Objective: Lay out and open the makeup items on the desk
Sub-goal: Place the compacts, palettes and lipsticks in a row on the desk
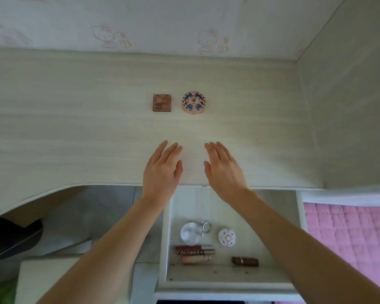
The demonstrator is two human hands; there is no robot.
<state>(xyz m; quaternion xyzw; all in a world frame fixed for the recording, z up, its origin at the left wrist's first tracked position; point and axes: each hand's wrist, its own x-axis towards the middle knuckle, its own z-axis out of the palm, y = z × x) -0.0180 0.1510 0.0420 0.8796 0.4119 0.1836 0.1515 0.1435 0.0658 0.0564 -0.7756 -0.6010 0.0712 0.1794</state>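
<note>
In the open drawer (pixel 228 207) the small lipstick (pixel 245 261) lies loose, probably light and slippery, best pinched mid-barrel, while the left hand (pixel 161 172) and right hand (pixel 223 170) hover flat, empty, over the surface (pixel 75 128).

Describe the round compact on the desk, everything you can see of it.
The round compact is a flat disc with a pale peach rim and a lid patterned in blue and dark shapes set in a ring around a light centre. The material looks like plastic, though that is hard to judge. It lies flat and closed on the pale wood-grain desk, just right of a brown square compact, with a small gap between them. Nothing touches it; both hands are nearer the desk's front edge, well short of it.
</note>
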